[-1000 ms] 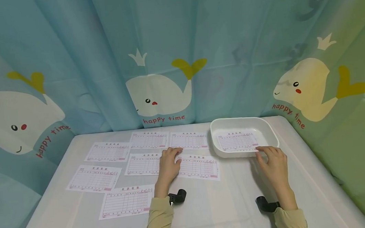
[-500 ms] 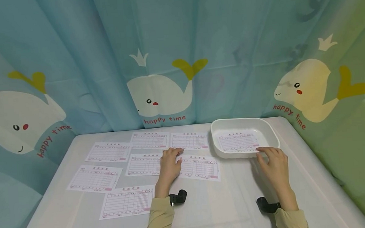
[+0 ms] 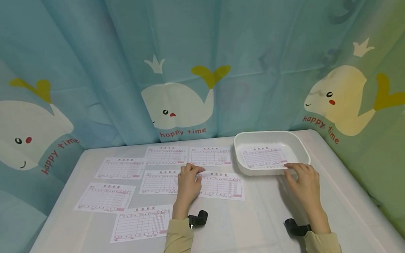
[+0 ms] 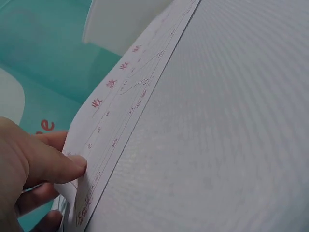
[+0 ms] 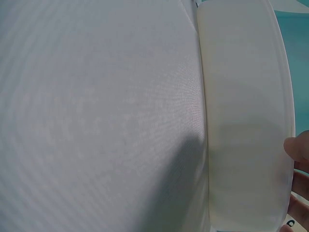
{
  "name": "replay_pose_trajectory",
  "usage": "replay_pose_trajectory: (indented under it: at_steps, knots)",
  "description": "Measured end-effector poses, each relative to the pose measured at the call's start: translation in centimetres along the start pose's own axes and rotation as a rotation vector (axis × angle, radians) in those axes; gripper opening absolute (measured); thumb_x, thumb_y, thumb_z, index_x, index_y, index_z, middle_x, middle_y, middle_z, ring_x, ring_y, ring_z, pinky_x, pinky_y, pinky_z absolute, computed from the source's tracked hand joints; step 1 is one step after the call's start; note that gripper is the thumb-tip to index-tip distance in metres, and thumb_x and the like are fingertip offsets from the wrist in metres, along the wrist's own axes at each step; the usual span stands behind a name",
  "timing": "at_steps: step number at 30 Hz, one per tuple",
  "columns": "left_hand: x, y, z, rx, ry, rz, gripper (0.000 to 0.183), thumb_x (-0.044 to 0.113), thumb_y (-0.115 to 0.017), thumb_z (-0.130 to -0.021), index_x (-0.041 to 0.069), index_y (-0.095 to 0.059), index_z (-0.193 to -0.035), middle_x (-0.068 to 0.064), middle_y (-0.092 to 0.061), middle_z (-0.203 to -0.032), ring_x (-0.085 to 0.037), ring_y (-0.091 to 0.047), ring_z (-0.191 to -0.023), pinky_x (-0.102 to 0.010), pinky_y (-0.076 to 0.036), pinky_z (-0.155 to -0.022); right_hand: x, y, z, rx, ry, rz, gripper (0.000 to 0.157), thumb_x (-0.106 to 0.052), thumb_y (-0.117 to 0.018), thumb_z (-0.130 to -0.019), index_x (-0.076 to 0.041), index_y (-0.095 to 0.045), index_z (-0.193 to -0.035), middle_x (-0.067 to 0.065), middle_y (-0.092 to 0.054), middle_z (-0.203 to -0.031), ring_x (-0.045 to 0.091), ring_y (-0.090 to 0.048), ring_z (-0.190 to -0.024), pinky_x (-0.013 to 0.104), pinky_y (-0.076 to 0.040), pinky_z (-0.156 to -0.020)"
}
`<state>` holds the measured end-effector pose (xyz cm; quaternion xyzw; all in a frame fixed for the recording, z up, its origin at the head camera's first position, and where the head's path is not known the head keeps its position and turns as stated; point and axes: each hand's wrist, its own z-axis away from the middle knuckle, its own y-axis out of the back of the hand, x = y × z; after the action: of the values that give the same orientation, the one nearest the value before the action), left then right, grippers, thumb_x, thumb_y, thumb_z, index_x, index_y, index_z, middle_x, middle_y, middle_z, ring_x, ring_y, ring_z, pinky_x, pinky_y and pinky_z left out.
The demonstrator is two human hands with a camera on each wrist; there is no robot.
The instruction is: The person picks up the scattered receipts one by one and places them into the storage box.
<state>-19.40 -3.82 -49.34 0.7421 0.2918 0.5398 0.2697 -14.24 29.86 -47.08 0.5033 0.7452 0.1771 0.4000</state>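
Note:
My left hand [image 3: 189,184] pinches the upper left corner of a printed receipt slip [image 3: 221,185]. In the left wrist view the thumb lies on the printed face of that slip [image 4: 113,99], and its corner is bent up off the cloth. At the right, my right hand [image 3: 305,180] grips the near rim of a white plastic basin [image 3: 296,152]; the right wrist view has the thumb on the outer wall and fingers beyond the rim. Inside the basin lies another receipt slip [image 3: 264,157].
Several more slips are spread over the white cloth [image 3: 242,231], among them one slip [image 3: 159,182] partly behind my left hand and one front slip [image 3: 141,224]. A blue-green whale-print curtain [image 3: 184,35] stands behind the table.
My left fingertips have shifted slightly, and the thumb and index now draw together at the slip's corner. The right hand and the basin stay in place.

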Motion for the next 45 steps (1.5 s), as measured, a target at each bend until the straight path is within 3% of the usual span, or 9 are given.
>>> replay_pose_trajectory:
  at_steps: [4, 17, 26, 35, 45]
  knots:
    - [0.0, 0.0, -0.1, 0.009, -0.007, 0.032, 0.024, 0.0, -0.069, -0.08, 0.012, -0.071, -0.101, -0.008, -0.057, -0.109, -0.025, -0.048, -0.102, -0.044, -0.038, -0.085, 0.0, 0.0, 0.0, -0.004, -0.005, 0.007, 0.015, -0.003, -0.07, -0.08, 0.002, -0.07, -0.094, 0.024, -0.069, -0.096, 0.041, -0.054, -0.096, 0.057, -0.035, -0.084]
    - [0.1, 0.0, -0.2, -0.042, -0.001, 0.086, 0.031, -0.002, -0.066, -0.082, 0.012, -0.068, -0.11, -0.005, -0.062, -0.106, -0.024, -0.058, -0.1, -0.041, -0.041, -0.087, 0.1, 0.0, 0.1, 0.004, 0.004, 0.009, 0.017, -0.003, -0.07, -0.079, 0.002, -0.07, -0.095, 0.023, -0.068, -0.095, 0.041, -0.054, -0.096, 0.057, -0.036, -0.084]
    - [0.1, 0.6, -0.1, -0.049, 0.006, 0.236, 0.031, -0.007, -0.06, -0.084, 0.008, -0.068, -0.11, -0.005, -0.059, -0.107, -0.022, -0.057, -0.106, -0.04, -0.047, -0.095, 0.2, -0.1, 0.1, -0.002, 0.004, 0.012, 0.016, -0.003, -0.07, -0.079, 0.002, -0.069, -0.095, 0.023, -0.068, -0.095, 0.041, -0.054, -0.096, 0.058, -0.036, -0.085]
    - [0.0, 1.2, 0.0, -0.026, 0.007, 0.31, 0.027, -0.008, -0.061, -0.084, 0.007, -0.07, -0.105, -0.006, -0.059, -0.103, -0.016, -0.05, -0.086, -0.021, -0.04, -0.073, 0.0, 0.0, 0.0, 0.004, 0.011, -0.002, 0.016, -0.002, -0.07, -0.079, 0.001, -0.07, -0.094, 0.023, -0.068, -0.095, 0.04, -0.054, -0.094, 0.057, -0.035, -0.083]
    - [0.0, 2.2, -0.1, 0.007, 0.037, 0.373, 0.028, -0.009, -0.062, -0.083, 0.006, -0.071, -0.104, -0.009, -0.06, -0.104, -0.021, -0.055, -0.093, -0.02, -0.046, -0.075, 0.0, 0.1, 0.1, 0.005, 0.012, -0.004, 0.016, -0.002, -0.07, -0.078, 0.002, -0.07, -0.094, 0.024, -0.068, -0.095, 0.041, -0.054, -0.094, 0.057, -0.036, -0.084]
